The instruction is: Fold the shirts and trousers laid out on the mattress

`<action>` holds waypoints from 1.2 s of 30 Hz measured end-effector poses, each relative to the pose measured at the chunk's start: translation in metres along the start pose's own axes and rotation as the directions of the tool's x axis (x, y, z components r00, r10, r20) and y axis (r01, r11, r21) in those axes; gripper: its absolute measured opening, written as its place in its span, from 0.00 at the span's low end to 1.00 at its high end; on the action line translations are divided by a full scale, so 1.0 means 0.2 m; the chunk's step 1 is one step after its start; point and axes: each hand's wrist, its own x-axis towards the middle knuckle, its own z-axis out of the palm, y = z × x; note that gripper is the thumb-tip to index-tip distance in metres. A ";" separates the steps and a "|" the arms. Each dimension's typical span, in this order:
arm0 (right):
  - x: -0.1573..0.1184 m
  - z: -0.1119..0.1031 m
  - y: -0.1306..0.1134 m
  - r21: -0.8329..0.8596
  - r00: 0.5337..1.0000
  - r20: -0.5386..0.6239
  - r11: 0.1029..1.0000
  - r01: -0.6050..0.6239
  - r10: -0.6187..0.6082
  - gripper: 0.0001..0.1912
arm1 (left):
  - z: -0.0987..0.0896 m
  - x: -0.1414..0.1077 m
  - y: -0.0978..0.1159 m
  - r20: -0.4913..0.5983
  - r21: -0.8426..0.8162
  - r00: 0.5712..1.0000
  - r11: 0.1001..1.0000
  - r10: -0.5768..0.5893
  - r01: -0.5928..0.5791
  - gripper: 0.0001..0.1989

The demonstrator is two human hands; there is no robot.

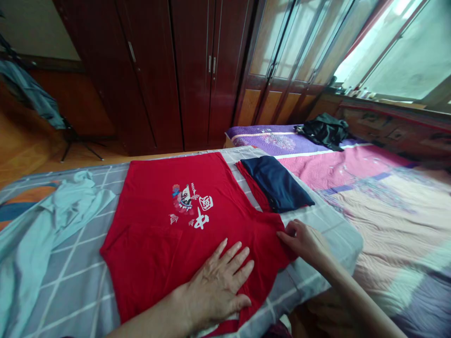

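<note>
Shirt (151,202): could crease under uneven tugging.
Left hand (220,281): spread flat on shirt.
Right hand (305,240): pinching shirt's edge.

Near the middle of the frame, the red shirt (151,197) carries two large white brush-style characters (203,211) — they appear to be 中 and 国, set at a tilt, 国 the upper one. Just up and left of them runs small white lettering (193,188) — seemingly "CHINA", turned and too small to read surely.
</note>
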 end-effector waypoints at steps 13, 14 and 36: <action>-0.04 -0.15 -0.25 0.936 0.960 0.262 0.217 -0.279 0.102 0.19 | 0.02 0.00 0.02 -0.145 0.101 0.982 0.989 0.123 -0.109 0.24; -0.03 -0.14 -0.30 0.941 0.966 0.243 0.223 -0.256 0.084 0.20 | 0.01 0.00 0.03 -0.144 0.115 0.978 0.984 0.152 -0.136 0.21; 0.02 0.01 -0.40 0.510 0.971 -0.141 0.827 0.237 -0.191 0.11 | -0.08 -0.01 -0.07 -0.282 0.181 0.946 0.959 -0.163 0.219 0.23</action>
